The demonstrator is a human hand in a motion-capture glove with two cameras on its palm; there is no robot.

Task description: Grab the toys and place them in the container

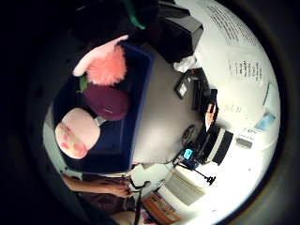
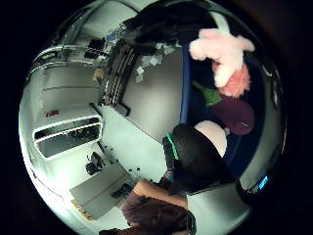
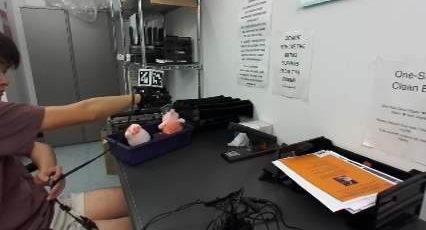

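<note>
A blue container (image 3: 150,147) stands at the near left end of the dark table. A pink plush toy (image 3: 171,122) sits upright at its far end, and a cream and pink mushroom toy (image 3: 137,134) lies nearer the person. The palm views add a purple eggplant toy (image 1: 107,102) between the pink plush (image 1: 105,63) and the mushroom (image 1: 77,132), all inside the container (image 1: 140,93). My gloved right hand (image 3: 152,97) hovers above the container, clear of the toys and holding nothing. Part of the glove (image 2: 195,159) shows over the mushroom (image 2: 213,134).
Black stacked trays (image 3: 213,109) stand behind the container. A flat black device (image 3: 249,149) and a crumpled tissue (image 3: 238,140) lie mid-table. A paper tray with an orange sheet (image 3: 333,177) is at the right, and cables (image 3: 233,212) lie at the front. The bare left hand (image 3: 50,182) holds a cable.
</note>
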